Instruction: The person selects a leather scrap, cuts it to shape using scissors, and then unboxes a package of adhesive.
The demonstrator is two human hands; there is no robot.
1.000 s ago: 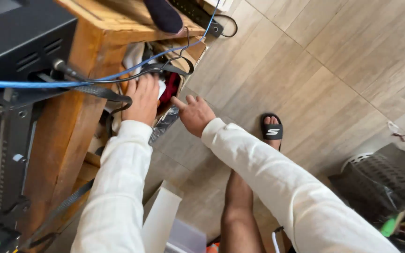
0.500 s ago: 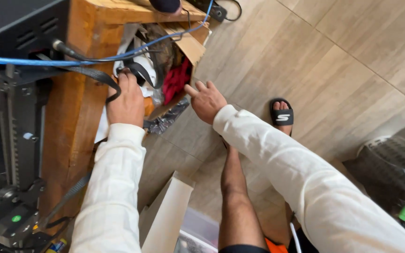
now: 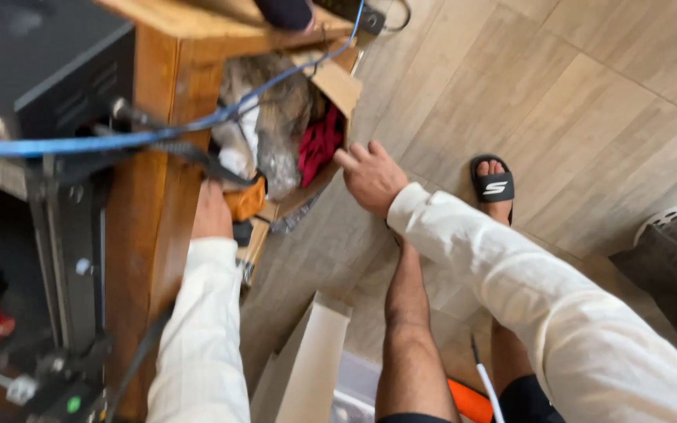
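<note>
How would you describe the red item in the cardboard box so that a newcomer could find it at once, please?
Start at the wooden table on the left and look beneath its edge to the open cardboard box on the floor. Inside, just ahead of the right hand, lies the red cloth-like item. It is the only bright red thing there, beside crumpled clear plastic.

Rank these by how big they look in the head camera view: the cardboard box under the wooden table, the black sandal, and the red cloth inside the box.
1. cardboard box, largest.
2. red cloth and black sandal look alike in size, and the cloth is partly hidden, so I won't rank them.
</note>
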